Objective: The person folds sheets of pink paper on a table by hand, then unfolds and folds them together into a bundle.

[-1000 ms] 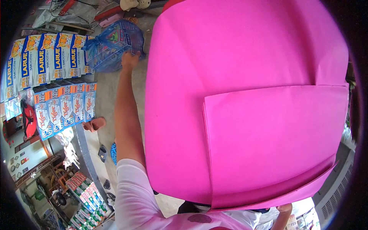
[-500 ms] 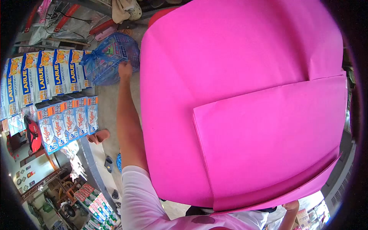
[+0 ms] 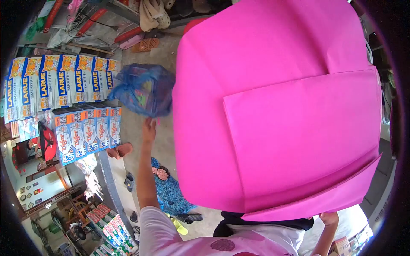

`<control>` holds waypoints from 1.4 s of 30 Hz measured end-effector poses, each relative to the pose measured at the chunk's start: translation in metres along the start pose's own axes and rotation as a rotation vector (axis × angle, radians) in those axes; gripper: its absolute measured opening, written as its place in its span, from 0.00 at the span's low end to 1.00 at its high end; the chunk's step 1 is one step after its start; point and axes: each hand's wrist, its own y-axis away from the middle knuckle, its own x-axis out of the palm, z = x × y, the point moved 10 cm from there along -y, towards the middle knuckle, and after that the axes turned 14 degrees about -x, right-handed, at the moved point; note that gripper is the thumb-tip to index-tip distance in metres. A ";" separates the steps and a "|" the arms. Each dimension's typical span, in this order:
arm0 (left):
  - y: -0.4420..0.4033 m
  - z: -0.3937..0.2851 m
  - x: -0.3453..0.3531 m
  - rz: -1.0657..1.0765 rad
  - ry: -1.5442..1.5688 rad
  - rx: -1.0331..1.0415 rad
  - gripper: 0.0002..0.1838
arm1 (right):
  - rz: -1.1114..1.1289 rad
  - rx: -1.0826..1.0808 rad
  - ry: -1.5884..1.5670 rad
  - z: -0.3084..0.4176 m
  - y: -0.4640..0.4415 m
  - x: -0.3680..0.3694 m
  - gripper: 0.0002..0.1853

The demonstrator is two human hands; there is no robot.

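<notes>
A large pink sheet-like object with a folded rectangular panel fills the centre and right and hides much of what lies behind it. At its lower right edge, my right hand is closed on the pink material. My left arm reaches forward at the left. The fingers of my left hand are bent together just below a blurred, see-through blue plastic bag with printed packs inside. What these fingers hold is unclear; a small pink strip shows beside them.
LARUE cartons stand above Tiger cartons at the left. Brown slippers, a blue shaggy mat and dark footwear lie on the floor. Stacked small boxes are at the lower left.
The blue bag has shifted right and down in view and turned. My left hand has moved down from its front to below it. More of the blue mat shows; the pink object has shifted slightly.
</notes>
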 end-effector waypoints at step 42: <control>0.459 0.010 -0.014 -0.647 0.097 -0.263 0.25 | -0.559 -0.256 -0.546 0.189 -0.024 0.044 0.22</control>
